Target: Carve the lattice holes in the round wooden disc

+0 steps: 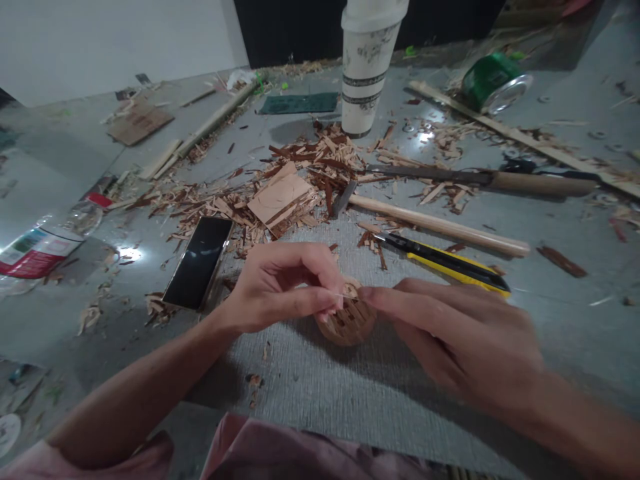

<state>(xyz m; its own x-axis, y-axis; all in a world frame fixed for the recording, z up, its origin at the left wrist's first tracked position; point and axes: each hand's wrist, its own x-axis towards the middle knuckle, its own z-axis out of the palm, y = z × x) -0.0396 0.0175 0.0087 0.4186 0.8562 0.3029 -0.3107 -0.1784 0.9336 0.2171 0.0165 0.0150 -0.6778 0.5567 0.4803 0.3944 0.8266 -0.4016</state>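
Note:
In the head view, my left hand (293, 287) is closed in a pinch, thumb against forefinger, on a thin clear thread (347, 295). The short visible stretch of thread runs across to the fingertips of my right hand (455, 330), which are pressed together on it; the thumb is mostly hidden. Beneath both hands lies a small round wooden piece (353, 327) with rows of slots cut in it. Fingers cover part of its upper edge. A yellow and black utility knife (445, 263) rests just beyond my right hand.
Beyond the hands are a hammer (440, 225), a wooden-handled tool (540, 183), a pale wood piece (280, 197) and shavings (320, 153). A phone (200, 263) and bottle (45, 247) lie left. A paper cup (370, 73) stands behind; a green can (495, 83) lies tipped.

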